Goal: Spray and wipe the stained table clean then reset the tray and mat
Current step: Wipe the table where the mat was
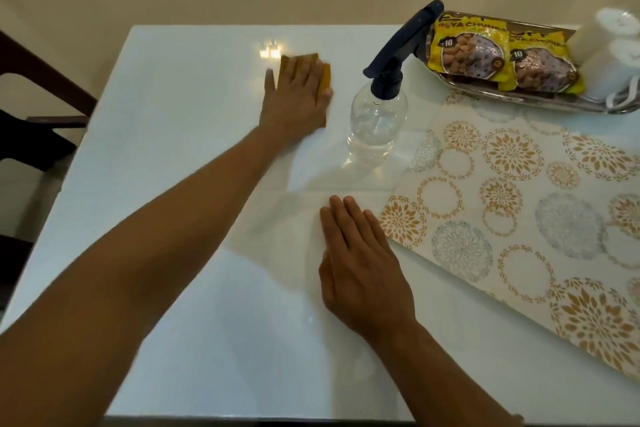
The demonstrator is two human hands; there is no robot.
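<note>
My left hand [294, 94] lies flat with straight fingers on a mustard-yellow cloth [325, 74], pressing it onto the far middle of the glossy white table [180, 204]. My right hand [360, 263] rests flat and open on the table near the front, holding nothing. A clear spray bottle [375, 121] with a dark blue trigger head stands upright between the cloth and the mat. The patterned mat [519, 204] lies askew on the right. A glass tray [540, 97] sits at the back right with two yellow snack packets [467, 50] in it.
White cups [609, 59] stand in the tray's right end. A dark wooden chair [38, 107] is beside the table's left edge. A beige wall runs behind the table.
</note>
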